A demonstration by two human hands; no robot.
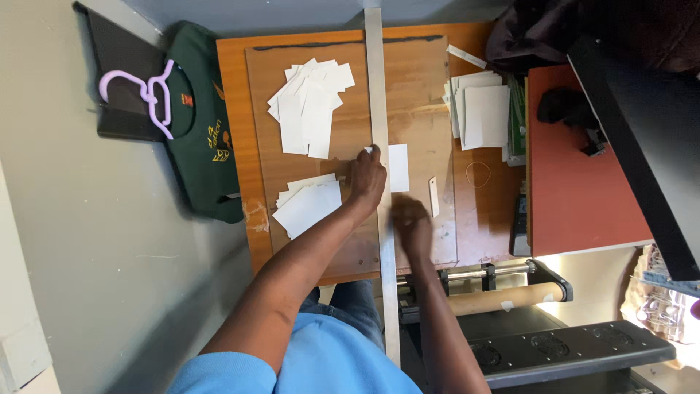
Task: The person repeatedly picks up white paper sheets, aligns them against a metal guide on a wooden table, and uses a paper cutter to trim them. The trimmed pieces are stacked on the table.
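Both hands work at the middle of a brown cutting board (415, 87) that lies on an orange-brown worktop (232, 109). Going from the left of the view: a black bag (120, 66) with a lilac clothes hanger (146, 91) lies on the grey floor, and a dark green shirt (200, 138) hangs over the worktop's left edge. On the board, a loose heap of white cards (310, 106) lies at the upper left, and a smaller fanned stack of white cards (310, 204) lies below it.

Left hand (367, 177) presses flat, fingers bent, on a long metal ruler (377, 80) that runs up the board's middle; it holds the ruler down just beside a small white card (398, 168) on the ruler's right. Right hand (413, 226) is blurred and sits just right of the ruler, below that card; whether it grips anything I cannot tell. A thin paper strip (434, 195) lies beside it.

Further right, a stack of white sheets (483, 109) rests on the worktop's edge, with a rubber band (477, 174) below it, and a red surface (576, 182) stands beyond.
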